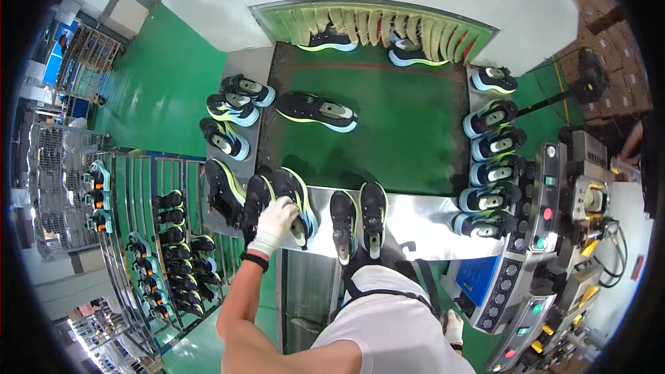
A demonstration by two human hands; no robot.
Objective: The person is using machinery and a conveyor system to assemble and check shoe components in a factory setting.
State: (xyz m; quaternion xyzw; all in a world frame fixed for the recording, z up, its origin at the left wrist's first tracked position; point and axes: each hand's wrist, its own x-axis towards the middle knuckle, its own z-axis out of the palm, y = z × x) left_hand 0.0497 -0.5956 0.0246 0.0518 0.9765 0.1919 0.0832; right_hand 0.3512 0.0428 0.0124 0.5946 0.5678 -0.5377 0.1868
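My left hand [275,220], in a white glove, reaches over a pair of black sneakers at the left of the metal ledge. Its fingers are closed at the opening of the right-hand sneaker [303,197], which has a pale blue and yellow-green sole. The other sneaker [258,197] of that pair lies against the hand, partly covered by it. My right hand [454,327], also gloved in white, hangs low beside my body, away from the shoes; its fingers are too small to read. Another pair, a left sneaker [343,225] and a right sneaker [373,215], stands in front of me.
A green conveyor belt [388,135] comes out of a machine opening behind a strip curtain [374,24]. One sneaker [316,111] lies on the belt; two more are at the curtain. Sneakers line both side ledges. A shoe rack [154,166] stands left, control panels [547,201] right.
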